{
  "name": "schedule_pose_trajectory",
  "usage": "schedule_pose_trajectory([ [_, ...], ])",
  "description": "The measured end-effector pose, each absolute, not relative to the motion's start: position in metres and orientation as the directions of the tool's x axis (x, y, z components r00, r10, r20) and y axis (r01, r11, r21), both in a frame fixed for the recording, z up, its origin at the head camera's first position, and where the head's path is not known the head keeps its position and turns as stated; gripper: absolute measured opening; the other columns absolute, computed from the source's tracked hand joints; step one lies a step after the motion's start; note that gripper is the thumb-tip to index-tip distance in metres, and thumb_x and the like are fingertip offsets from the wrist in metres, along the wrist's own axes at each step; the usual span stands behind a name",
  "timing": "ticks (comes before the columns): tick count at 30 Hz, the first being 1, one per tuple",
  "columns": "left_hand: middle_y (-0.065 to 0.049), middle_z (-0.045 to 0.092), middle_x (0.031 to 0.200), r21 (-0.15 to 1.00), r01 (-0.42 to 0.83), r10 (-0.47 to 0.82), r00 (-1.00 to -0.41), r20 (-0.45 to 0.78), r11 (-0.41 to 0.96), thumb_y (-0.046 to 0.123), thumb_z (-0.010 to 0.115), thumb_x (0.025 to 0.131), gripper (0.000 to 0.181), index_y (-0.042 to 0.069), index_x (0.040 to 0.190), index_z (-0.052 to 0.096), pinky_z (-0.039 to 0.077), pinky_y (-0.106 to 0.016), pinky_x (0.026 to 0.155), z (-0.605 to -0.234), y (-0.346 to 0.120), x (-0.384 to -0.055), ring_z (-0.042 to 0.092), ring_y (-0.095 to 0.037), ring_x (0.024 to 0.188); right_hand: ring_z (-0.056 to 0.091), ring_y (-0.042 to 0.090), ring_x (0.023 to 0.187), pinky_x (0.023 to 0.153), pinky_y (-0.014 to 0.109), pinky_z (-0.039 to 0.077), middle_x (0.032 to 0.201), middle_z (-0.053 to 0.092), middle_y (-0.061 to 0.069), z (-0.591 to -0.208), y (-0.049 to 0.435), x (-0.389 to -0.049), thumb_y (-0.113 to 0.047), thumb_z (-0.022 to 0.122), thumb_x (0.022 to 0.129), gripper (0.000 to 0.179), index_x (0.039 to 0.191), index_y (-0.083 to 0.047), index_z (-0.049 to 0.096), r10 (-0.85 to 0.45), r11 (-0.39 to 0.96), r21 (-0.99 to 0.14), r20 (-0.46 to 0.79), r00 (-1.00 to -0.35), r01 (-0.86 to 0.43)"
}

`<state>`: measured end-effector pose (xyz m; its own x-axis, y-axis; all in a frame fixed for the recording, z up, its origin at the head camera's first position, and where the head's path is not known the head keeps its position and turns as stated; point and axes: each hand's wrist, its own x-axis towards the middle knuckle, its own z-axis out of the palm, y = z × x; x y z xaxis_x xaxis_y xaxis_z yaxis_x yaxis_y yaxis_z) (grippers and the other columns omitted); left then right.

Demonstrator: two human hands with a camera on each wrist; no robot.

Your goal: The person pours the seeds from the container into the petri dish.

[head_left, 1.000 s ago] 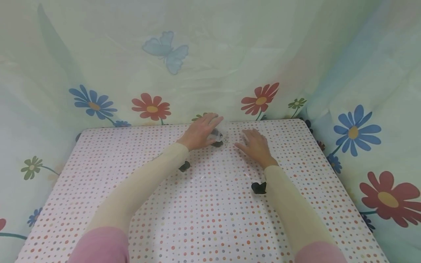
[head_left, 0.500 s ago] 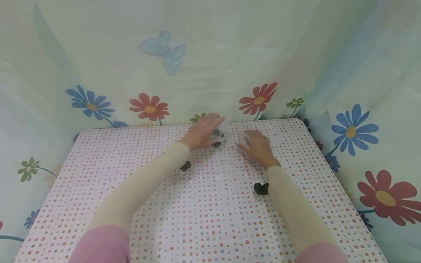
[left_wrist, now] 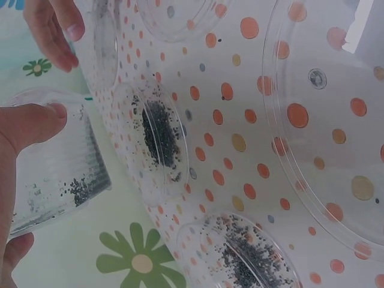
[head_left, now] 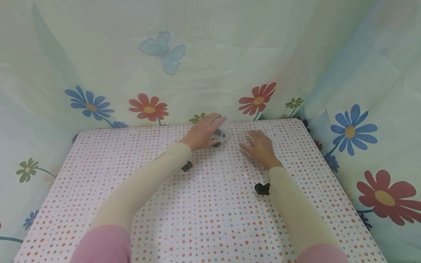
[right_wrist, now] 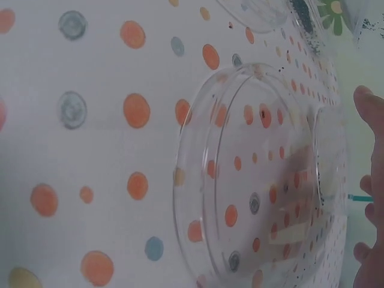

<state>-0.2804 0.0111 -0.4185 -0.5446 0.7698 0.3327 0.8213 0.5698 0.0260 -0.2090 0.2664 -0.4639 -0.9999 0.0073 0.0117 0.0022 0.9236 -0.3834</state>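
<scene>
In the head view, my left hand [head_left: 203, 132] is over the far middle of the table. It holds a clear plastic container [left_wrist: 57, 162] with small black grains in its lower part; the left wrist view shows the thumb across the container. Beside it on the table lie clear round dishes: one dish [left_wrist: 133, 99] bears a dark heap of grains, and a nearer dish [left_wrist: 198, 240] has grains spread about. My right hand [head_left: 261, 148] hovers to the right with loosely bent fingers and nothing visible in its grip. A clear dish [right_wrist: 195, 174] sits close to it.
A white dotted cloth [head_left: 210, 219] covers the table, whose far edge meets a flowered curtain [head_left: 204, 84]. A large clear dish [left_wrist: 270, 114] shows in the left wrist view. Dark pieces [head_left: 262, 189] sit by the sleeves. A few stray grains dot the cloth.
Both hands have shifted slightly rightward, and the head view has turned a little. The left hand keeps hold of the container; black grains beneath it look less visible.
</scene>
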Motion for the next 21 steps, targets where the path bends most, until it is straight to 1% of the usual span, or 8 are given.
schedule_pose_trajectory([
  [3, -0.009, 0.038, 0.151, 0.022, 0.825, 0.773, -0.539, 0.334, 0.565, 0.037, 0.075, 0.083, 0.084, 0.015, 0.151, 0.030, 0.033, -0.038, 0.118, -0.4183, 0.0120, -0.2804, 0.033, -0.024, 0.143, 0.016, 0.040, 0.148, 0.119, 0.063, 0.014, 0.156, 0.030, 0.018, -0.4657, 0.2687, -0.2091, -0.053, 0.055, 0.093, 0.077, 0.150, -0.007, 0.032, 0.022, 0.934, -0.357, -0.008, -1.000, 0.023],
  [7, -0.009, 0.038, 0.151, 0.024, 0.826, 0.774, -0.537, 0.337, 0.563, 0.037, 0.074, 0.083, 0.084, 0.015, 0.151, 0.030, 0.034, -0.038, 0.118, -0.4177, 0.0132, -0.2802, 0.034, -0.024, 0.143, 0.018, 0.039, 0.147, 0.119, 0.063, 0.014, 0.157, 0.027, 0.020, -0.4675, 0.2710, -0.2092, -0.055, 0.054, 0.092, 0.081, 0.151, -0.007, 0.027, 0.049, 0.941, -0.334, -0.022, -0.999, 0.054],
  [14, -0.009, 0.039, 0.150, 0.027, 0.823, 0.766, -0.539, 0.351, 0.567, 0.034, 0.076, 0.082, 0.085, 0.015, 0.151, 0.030, 0.035, -0.038, 0.117, -0.4175, 0.0150, -0.2808, 0.034, -0.023, 0.142, 0.021, 0.041, 0.145, 0.117, 0.064, 0.016, 0.155, 0.028, 0.022, -0.4707, 0.2739, -0.2083, -0.055, 0.056, 0.091, 0.080, 0.150, -0.006, 0.030, 0.079, 0.940, -0.331, -0.008, -0.997, 0.077],
  [21, -0.009, 0.038, 0.151, 0.037, 0.819, 0.766, -0.550, 0.334, 0.572, 0.035, 0.074, 0.083, 0.085, 0.015, 0.152, 0.028, 0.034, -0.037, 0.118, -0.4169, 0.0151, -0.2812, 0.032, -0.023, 0.143, 0.022, 0.040, 0.144, 0.117, 0.063, 0.017, 0.154, 0.029, 0.022, -0.4730, 0.2759, -0.2058, -0.054, 0.056, 0.092, 0.081, 0.149, -0.003, 0.029, 0.102, 0.934, -0.339, -0.037, -0.994, 0.108],
])
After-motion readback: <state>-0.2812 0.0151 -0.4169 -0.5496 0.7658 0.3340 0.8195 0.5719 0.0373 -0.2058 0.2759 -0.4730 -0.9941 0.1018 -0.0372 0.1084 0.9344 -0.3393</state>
